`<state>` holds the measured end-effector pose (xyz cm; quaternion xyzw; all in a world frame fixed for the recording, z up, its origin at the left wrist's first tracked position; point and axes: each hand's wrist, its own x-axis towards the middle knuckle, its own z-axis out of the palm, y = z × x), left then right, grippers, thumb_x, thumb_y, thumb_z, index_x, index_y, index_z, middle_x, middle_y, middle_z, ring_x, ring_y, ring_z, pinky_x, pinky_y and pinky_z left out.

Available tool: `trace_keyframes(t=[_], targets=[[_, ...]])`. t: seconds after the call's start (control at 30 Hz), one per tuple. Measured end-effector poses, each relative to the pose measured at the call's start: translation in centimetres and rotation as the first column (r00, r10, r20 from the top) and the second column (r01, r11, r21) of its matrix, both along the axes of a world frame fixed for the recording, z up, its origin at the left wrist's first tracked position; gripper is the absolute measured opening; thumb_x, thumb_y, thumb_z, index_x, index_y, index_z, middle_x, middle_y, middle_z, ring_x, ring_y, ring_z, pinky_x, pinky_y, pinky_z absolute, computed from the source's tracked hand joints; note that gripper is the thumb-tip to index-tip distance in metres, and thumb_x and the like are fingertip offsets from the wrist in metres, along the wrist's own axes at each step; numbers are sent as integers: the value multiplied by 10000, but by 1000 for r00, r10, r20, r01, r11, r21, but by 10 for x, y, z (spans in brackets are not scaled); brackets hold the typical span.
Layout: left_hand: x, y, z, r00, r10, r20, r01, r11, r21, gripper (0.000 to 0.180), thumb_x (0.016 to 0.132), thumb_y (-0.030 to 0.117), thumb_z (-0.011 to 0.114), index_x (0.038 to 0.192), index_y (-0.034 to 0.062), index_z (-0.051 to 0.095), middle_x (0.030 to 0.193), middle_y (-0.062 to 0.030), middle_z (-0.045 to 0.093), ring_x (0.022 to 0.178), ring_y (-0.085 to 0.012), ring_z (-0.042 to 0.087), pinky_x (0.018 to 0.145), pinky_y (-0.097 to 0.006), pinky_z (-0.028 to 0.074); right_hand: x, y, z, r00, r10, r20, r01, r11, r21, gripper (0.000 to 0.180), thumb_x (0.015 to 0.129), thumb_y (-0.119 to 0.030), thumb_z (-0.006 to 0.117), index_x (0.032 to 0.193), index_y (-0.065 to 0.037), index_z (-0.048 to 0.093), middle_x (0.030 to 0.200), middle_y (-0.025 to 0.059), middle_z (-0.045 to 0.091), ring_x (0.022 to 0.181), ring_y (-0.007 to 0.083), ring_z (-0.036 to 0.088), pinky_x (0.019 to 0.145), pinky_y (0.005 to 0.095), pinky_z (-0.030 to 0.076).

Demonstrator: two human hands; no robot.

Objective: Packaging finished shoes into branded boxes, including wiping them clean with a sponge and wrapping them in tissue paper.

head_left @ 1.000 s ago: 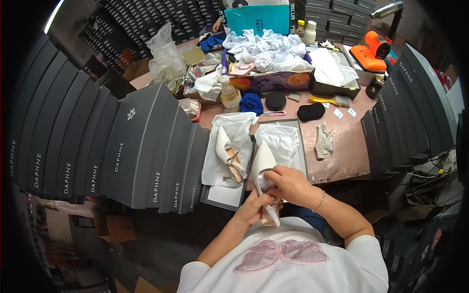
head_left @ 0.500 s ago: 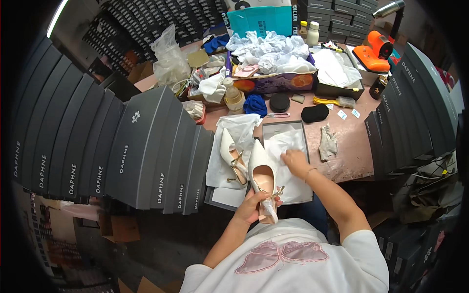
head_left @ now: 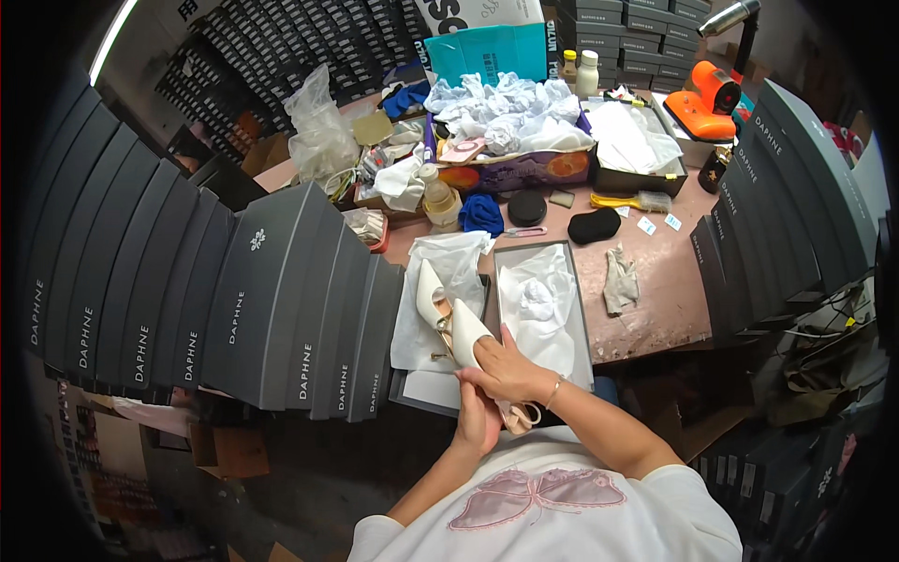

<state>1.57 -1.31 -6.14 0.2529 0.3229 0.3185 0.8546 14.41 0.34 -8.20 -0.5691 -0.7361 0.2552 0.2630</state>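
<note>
Nearest the wearer, the left hand [head_left: 479,421] is wrapped from below around the rear part of a cream pointed shoe [head_left: 473,348], fingers closed on it so the shoe stays steady over the table edge. The right hand [head_left: 506,368] lies across the top of the same shoe, fingers curled over its upper, apparently pressing or smoothing it while the other hand braces; a thin bracelet shows at that wrist. The shoe's toe points toward 11 o'clock and its strap and buckle hang toward the person's shirt.

Just past the hands, at 11 o'clock, the second cream shoe [head_left: 430,298] rests on white tissue paper [head_left: 440,272] spread over a lid, likely laid there to keep it clean. At 1 o'clock sits an open grey shoebox [head_left: 583,323] lined with crumpled white paper, close enough to reach without stretching.

Farther out at 2 o'clock a grey rag [head_left: 620,281] lies on the pink tabletop [head_left: 655,309], with a black pad [head_left: 594,226] beyond it. At 9 o'clock a long row of dark grey shoeboxes [head_left: 281,300] stands on edge. At the far end, around 12 o'clock, a carton of bunched tissue [head_left: 510,117] and an orange tool [head_left: 707,98] sit well apart from the work
</note>
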Motion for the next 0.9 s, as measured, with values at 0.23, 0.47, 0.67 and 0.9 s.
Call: trace_keyframes(t=[0.23, 0.47, 0.67, 0.9], targets=[[-14, 73, 3, 997, 22, -79, -15, 995, 97, 545, 989, 498, 398, 1381, 120, 380, 1131, -113, 580, 1029, -246, 599, 887, -430, 512, -7, -24, 45, 977, 165, -133, -148, 981, 129, 528, 975, -482, 400, 1032, 34, 494, 1030, 219, 488, 1076, 401, 474, 1041, 640, 198], [-13, 70, -14, 969, 123, -214, -81, 978, 193, 393, 1008, 372, 412, 1279, 88, 433, 968, -106, 593, 855, -214, 626, 754, -362, 541, -34, -21, 8, 994, 49, -98, -39, 994, 102, 674, 967, -519, 373, 977, 142, 503, 965, 280, 495, 1036, 417, 445, 1027, 566, 244], [-16, 50, -1, 979, 26, -201, 6, 988, 154, 417, 1001, 235, 460, 1378, 83, 365, 996, -95, 590, 867, -168, 607, 786, -295, 510, -32, -44, 13, 983, 51, -174, 6, 950, 312, 530, 949, -429, 487, 956, 97, 555, 903, 229, 530, 927, 384, 495, 982, 501, 312], [-13, 58, -6, 998, -48, -43, 54, 991, 126, 462, 995, 269, 469, 1385, 59, 338, 1017, -130, 591, 890, -223, 642, 765, -378, 558, 14, -117, 45, 966, -20, -257, 16, 1000, -17, 506, 902, -373, 531, 1276, -31, 524, 1326, 228, 436, 1254, 377, 392, 1053, 498, 271]])
